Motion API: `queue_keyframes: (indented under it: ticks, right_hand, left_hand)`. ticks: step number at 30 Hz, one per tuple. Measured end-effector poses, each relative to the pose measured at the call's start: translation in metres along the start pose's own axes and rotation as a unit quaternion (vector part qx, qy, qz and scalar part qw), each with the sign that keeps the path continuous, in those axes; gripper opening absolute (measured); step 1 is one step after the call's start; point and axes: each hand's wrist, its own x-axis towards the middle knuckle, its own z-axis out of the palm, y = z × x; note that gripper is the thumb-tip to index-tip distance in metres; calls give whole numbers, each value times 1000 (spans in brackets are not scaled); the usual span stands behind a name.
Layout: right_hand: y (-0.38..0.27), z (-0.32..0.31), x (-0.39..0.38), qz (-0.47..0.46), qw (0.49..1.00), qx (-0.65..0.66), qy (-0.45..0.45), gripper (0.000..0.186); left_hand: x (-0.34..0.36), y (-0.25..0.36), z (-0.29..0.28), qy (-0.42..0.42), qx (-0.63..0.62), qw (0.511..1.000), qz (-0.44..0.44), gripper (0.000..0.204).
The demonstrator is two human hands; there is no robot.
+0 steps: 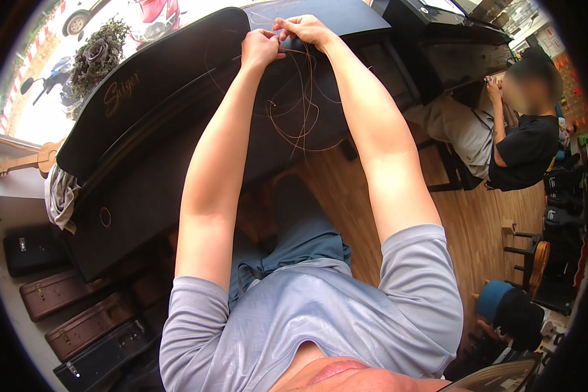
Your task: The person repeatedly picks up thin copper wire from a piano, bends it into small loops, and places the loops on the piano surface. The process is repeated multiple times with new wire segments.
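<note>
My left hand [261,49] and my right hand [302,31] are close together at the top middle, fingertips nearly meeting on a tangle of thin wire strings [294,127]. The fingers of both hands are bent and pinched on the strings, whose loose loops hang below my hands over the dark front of a black piano [163,75]. The left end of the piano has a grey cloth [61,199] hanging at it. A small ring [105,217] lies on its dark surface at the lower left. Exactly which strand each hand grips is too small to tell.
A seated person [516,137] is at the right. A wooden guitar-shaped object [36,159] and dried flowers [98,59] stand by the window. Several instrument cases [85,326] are at the lower left, stools [503,300] at the lower right, and a wooden floor [353,202] shows below.
</note>
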Motion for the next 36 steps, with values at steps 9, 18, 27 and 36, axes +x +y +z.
queue_keyframes:
  ticks: [9, 18, 27, 36]
  right_hand:
    - [34, 0, 38, 27, 993, -113, 28, 57]
    - [30, 13, 34, 20, 998, 58, 16, 30]
    - [32, 25, 53, -21, 999, -5, 42, 32]
    - [12, 22, 26, 1, 999, -5, 50, 32]
  left_hand:
    - [0, -5, 2, -11, -4, 999, 42, 27]
    - [-38, -4, -28, 45, 73, 984, 159, 31]
    - [-259, -15, -33, -230, -158, 959, -59, 30]
    - [-298, -117, 55, -147, -157, 956, -198, 44]
